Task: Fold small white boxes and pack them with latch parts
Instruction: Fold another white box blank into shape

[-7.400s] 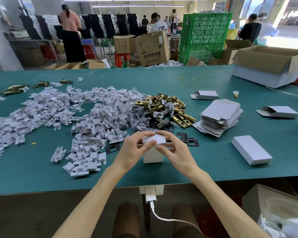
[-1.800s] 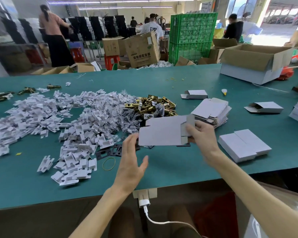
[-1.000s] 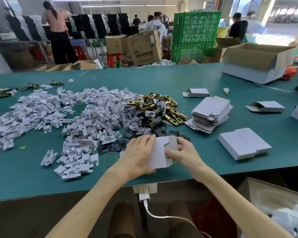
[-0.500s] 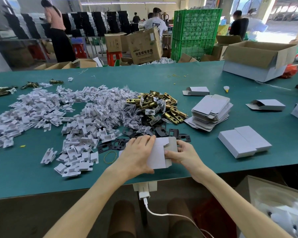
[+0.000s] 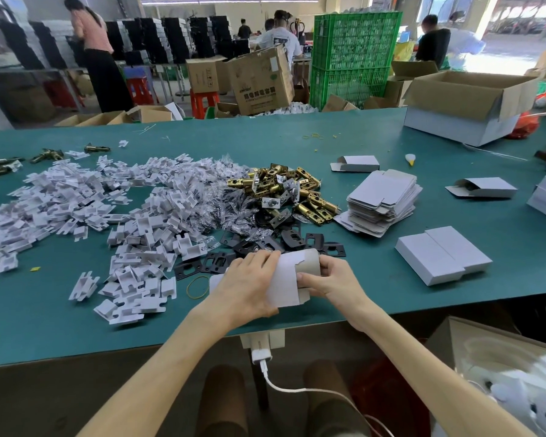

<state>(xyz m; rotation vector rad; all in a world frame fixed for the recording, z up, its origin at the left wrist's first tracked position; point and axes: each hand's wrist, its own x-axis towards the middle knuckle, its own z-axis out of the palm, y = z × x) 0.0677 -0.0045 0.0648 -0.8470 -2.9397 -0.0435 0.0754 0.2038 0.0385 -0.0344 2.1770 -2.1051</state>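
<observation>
Far left and across the middle of the frame, a big scatter of white folded inserts [image 5: 108,209] lies on the green table [image 5: 297,137], dumped loose, I'd say, so one can be plucked out without sorting. Just right of it sits the heap of brass latch bolts [image 5: 287,193], with black strike plates [image 5: 265,244] spilling toward the lower centre, all close to the worker's seat and probably there for a short reach. A yellow rubber band [image 5: 197,287] lies just left of the hands.

Now the action, lower centre: the left hand [image 5: 249,285] lies over the white box blank [image 5: 286,285], fingers curled over its far edge and pinning it down near the table's front edge. The right hand [image 5: 331,279] clamps the blank's right end, thumb across the brown-backed flap, which is curling up. So both hands are together on the one blank, which sits between and under them. It looks like the forming step, the sleeve being squared up before any part goes in.

Right of centre waits the stack of flat box blanks [image 5: 382,197], and further right two closed white boxes [image 5: 442,258] lie side by side, touching and well apart from the hands.
</observation>
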